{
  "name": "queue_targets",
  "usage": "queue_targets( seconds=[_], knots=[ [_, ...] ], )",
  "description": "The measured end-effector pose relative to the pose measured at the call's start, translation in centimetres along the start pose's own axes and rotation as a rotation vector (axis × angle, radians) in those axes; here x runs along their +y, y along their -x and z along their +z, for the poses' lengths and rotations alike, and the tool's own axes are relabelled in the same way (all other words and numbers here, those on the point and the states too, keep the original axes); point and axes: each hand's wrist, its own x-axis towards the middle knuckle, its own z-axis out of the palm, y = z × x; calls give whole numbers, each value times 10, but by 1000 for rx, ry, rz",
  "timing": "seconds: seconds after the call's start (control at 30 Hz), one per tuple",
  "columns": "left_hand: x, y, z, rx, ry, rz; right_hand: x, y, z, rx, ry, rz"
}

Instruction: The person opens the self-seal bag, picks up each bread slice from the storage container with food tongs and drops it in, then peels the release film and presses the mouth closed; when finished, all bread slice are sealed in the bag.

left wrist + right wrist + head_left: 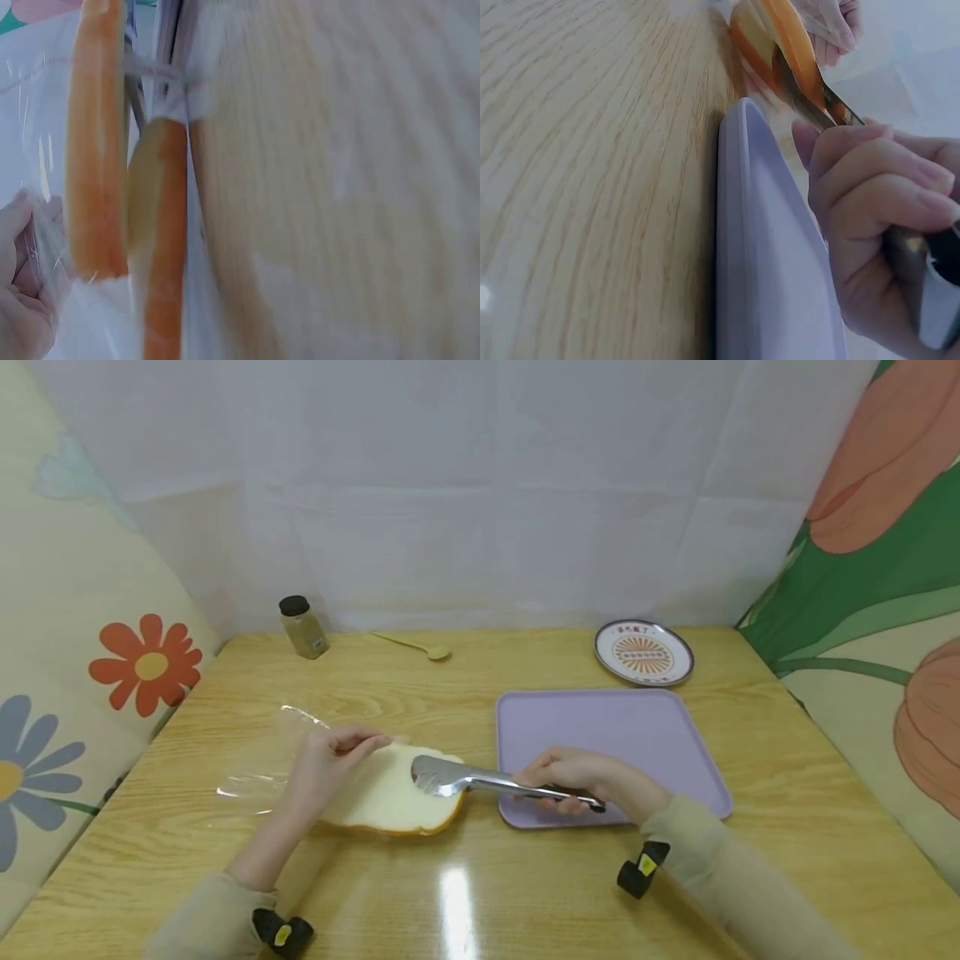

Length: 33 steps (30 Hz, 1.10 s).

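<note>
My right hand (pixel 570 777) grips metal tongs (pixel 487 779) by the handles. Their broad blades hold the top bread slice (pixel 390 802), white with a brown crust. In the right wrist view this slice (pixel 791 41) stands between the two blades, above a second slice (pixel 754 56). The left wrist view shows the gap between the upper slice (pixel 97 165) and the lower slice (pixel 166 247). My left hand (pixel 326 768) pinches the edge of a clear plastic bag (pixel 251 781) at the bread's left side. In its own view, the left hand (pixel 22 285) has film between thumb and fingers.
Right of the bread lies a purple tray (pixel 600 718), partly under my right hand. Behind it is a patterned round plate (pixel 643 675). A jar with a black lid (pixel 303 628) and a yellow spoon (pixel 437 652) stand and lie along the table's back.
</note>
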Motion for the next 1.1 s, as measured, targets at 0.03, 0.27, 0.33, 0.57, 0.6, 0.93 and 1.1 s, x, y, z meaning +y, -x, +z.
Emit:
queue_targets(
  seconds=[0.03, 0.27, 0.33, 0.57, 0.6, 0.93, 1.1],
  knots=[
    [-1, -1, -1, 7, -2, 1, 1, 1, -1, 1, -2, 7],
    [-1, -5, -2, 59, -29, 14, 11, 17, -3, -45, -50, 58],
    [1, -7, -2, 65, -23, -21, 14, 21, -2, -54, -62, 65],
    [7, -9, 1, 38, -24, -108, 17, 23, 5, -64, -105, 27],
    [7, -8, 1, 28, -27, -112, 17, 24, 6, -59, -107, 16],
    [-1, -9, -6, -113, -15, -115, 19, 26, 0, -51, -171, -18],
    [1, -10, -11, -180, -14, -131, 24, 25, -2, -52, -182, -11]
  ],
)
